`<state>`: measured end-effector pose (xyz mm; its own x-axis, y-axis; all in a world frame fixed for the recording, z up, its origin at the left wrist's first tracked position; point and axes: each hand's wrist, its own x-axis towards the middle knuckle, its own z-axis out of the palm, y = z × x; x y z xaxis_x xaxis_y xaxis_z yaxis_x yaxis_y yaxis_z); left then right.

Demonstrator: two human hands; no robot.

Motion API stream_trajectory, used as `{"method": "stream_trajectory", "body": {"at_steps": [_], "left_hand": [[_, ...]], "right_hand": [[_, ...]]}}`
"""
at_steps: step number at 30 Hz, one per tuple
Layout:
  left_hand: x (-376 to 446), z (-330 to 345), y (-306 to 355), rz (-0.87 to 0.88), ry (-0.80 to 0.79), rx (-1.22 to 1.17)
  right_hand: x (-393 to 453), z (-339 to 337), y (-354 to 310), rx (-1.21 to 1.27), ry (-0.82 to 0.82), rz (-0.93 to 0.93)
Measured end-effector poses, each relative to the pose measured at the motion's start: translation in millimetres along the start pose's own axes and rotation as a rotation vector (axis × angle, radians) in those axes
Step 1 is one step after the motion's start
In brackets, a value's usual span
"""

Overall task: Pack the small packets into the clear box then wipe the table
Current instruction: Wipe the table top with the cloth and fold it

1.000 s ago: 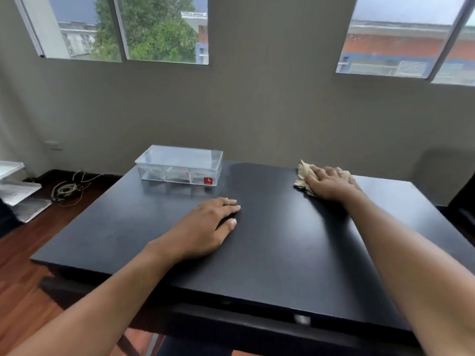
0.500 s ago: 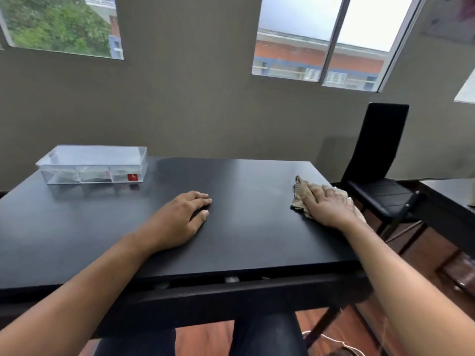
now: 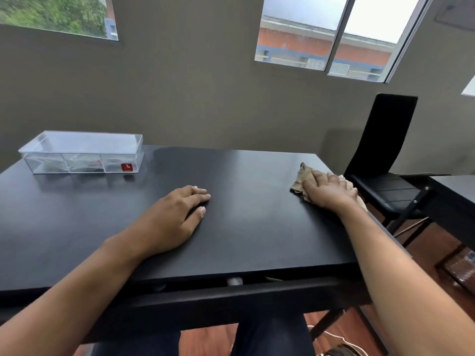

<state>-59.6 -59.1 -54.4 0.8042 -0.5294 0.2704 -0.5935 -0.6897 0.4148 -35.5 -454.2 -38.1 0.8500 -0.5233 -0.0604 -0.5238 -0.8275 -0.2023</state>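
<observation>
1. The fingers (image 3: 324,179) of the right hand (image 3: 327,191) are laid straight and slightly spread on top of a tan cloth (image 3: 303,177), which is pressed flat to the black table (image 3: 246,227) near its far right corner. The fingers of the left hand (image 3: 177,214) are held close together and nearly straight, palm down on the bare tabletop near the middle, with nothing held.

2. The step in hand is judged to be the wiping. It is done well if the cloth is kept flat under the whole palm, even pressure is kept, and overlapping strokes are drawn from the right edge toward the middle. Part of the cloth hangs over the right edge, so it should be gathered back under the hand before it slips off.

3. The left hand is best kept planted as a brace and lifted only when the strokes reach it.

4. The clear box (image 3: 82,152) stands at the far left of the table, well apart from both hands, and should be wiped around or lifted.

5. Counted: one cloth, one clear box with three compartments seen through the front wall, one red label (image 3: 126,167) on it. Small packets (image 3: 84,167) seem to lie inside, but their number cannot be told through the reflections. None is seen loose on the table.

6. Further out, one black chair (image 3: 383,155) stands just beside the right edge.
</observation>
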Motion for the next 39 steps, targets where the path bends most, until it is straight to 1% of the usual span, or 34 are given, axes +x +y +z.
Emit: {"method": "stream_trajectory", "body": {"at_steps": [6, 9, 13, 18, 21, 24, 26, 27, 29, 32, 36, 39], "left_hand": [[3, 3, -5, 0.002, 0.021, 0.004], [4, 2, -4, 0.018, 0.008, 0.027], [4, -1, -1, 0.021, -0.003, 0.045], [0, 0, 1, 0.022, -0.006, 0.048], [-1, -1, 2, 0.019, 0.0, 0.05], [-2, -1, 3, 0.016, -0.001, 0.047], [-1, 1, 2, 0.025, 0.009, 0.044], [-1, 2, 1, 0.027, 0.02, 0.043], [-1, 3, 1, 0.03, 0.027, 0.045], [-2, 1, 4, 0.021, 0.017, 0.045], [-3, 3, 5, 0.011, 0.014, 0.056], [-3, 2, 5, 0.007, 0.019, 0.052]], "right_hand": [[67, -4, -32, 0.02, 0.021, 0.067], [85, -4, -46, 0.025, 0.011, 0.047], [80, -4, -51, 0.025, 0.008, -0.008], [42, 0, -52, 0.012, -0.059, -0.164], [7, 3, -50, -0.048, -0.066, -0.304], [-34, 7, -22, -0.101, -0.041, -0.472], [-49, 2, 9, -0.084, -0.038, -0.513], [-49, -2, 24, -0.073, -0.04, -0.491], [-36, -8, 45, -0.063, -0.027, -0.386], [-6, -12, 43, -0.036, -0.013, -0.241], [39, -14, -10, 0.053, -0.001, -0.089], [69, -7, -63, 0.026, 0.007, -0.064]]}}
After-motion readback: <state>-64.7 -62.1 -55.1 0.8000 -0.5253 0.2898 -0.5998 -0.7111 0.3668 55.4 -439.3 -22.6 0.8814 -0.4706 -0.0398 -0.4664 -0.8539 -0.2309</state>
